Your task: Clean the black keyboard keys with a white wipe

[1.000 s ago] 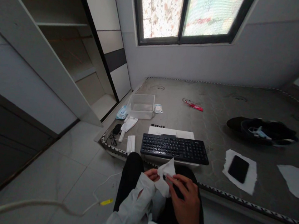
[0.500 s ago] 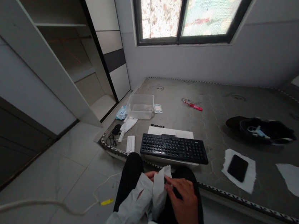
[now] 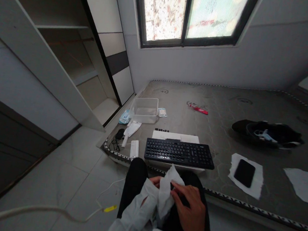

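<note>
Fingers of the right hand [image 3: 188, 204] curl over a white wipe [image 3: 167, 191], pinching its upper fold from the right, while the left hand [image 3: 156, 181], mostly hidden behind the cloth and a pale sleeve [image 3: 138, 206], grips the same wipe from the left; only its fingertips show. Something small and dark may sit inside the fold, but it is too small to tell. Both hands hover over the person's lap, just short of the near edge of the mattress [image 3: 226, 112], wrists bent inward toward each other, the right forearm rising from the bottom of the view.

As a judgement: the wipe is thin and loosely bunched, so a hard pull between the two grips could tear it, and anything tucked in it could slip out onto the tiled floor [image 3: 74, 180], where a white cable [image 3: 48, 211] runs.

Just beyond the hands, a black keyboard [image 3: 179, 153] lies along the mattress's near edge, with a row of loose keycaps [image 3: 162, 130] behind it. Farther back a clear plastic tub [image 3: 144, 109] stands near the left edge, and a phone [image 3: 244, 173] rests on white paper [image 3: 257, 184] to the right.
</note>
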`<state>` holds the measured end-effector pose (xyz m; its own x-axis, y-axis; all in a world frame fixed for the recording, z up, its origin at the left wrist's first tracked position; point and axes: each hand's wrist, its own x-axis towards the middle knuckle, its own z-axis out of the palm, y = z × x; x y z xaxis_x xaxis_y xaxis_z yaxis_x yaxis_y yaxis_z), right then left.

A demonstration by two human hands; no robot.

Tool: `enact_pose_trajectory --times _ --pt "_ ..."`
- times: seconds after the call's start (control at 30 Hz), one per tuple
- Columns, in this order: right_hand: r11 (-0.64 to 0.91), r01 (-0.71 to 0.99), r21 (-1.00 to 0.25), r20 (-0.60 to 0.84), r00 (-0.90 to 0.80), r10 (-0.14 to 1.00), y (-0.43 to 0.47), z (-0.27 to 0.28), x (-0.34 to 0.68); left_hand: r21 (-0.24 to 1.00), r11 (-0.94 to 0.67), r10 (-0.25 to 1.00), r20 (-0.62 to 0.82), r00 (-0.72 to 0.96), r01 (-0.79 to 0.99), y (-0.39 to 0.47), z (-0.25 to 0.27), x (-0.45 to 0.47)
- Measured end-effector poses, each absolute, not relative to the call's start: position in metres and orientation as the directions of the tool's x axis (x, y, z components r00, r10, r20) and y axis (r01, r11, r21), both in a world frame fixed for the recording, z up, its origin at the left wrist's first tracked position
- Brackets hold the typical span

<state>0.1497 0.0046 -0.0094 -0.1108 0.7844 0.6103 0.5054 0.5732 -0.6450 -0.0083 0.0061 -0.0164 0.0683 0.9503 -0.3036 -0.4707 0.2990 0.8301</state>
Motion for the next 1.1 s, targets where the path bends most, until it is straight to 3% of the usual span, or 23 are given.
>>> enact_pose_trajectory --times 0.27,0.7,1.1 --pt "0.451 0.448 -0.772 0.455 -0.106 0.884 0.005 -0.011 0.150 0.875 0.278 0.955 -0.296 0.016 -0.396 0.009 0.002 -0.007" --pt "0.423 0.418 -0.804 0.443 -0.053 0.895 0.004 -0.006 0.149 0.897 0.244 0.964 -0.265 -0.005 -0.368 0.007 -0.006 -0.005" --pt "0.277 0.373 -0.885 0.311 0.032 0.950 0.006 -0.011 0.149 0.896 0.234 0.962 -0.269 -0.043 -0.378 0.008 -0.026 -0.005"
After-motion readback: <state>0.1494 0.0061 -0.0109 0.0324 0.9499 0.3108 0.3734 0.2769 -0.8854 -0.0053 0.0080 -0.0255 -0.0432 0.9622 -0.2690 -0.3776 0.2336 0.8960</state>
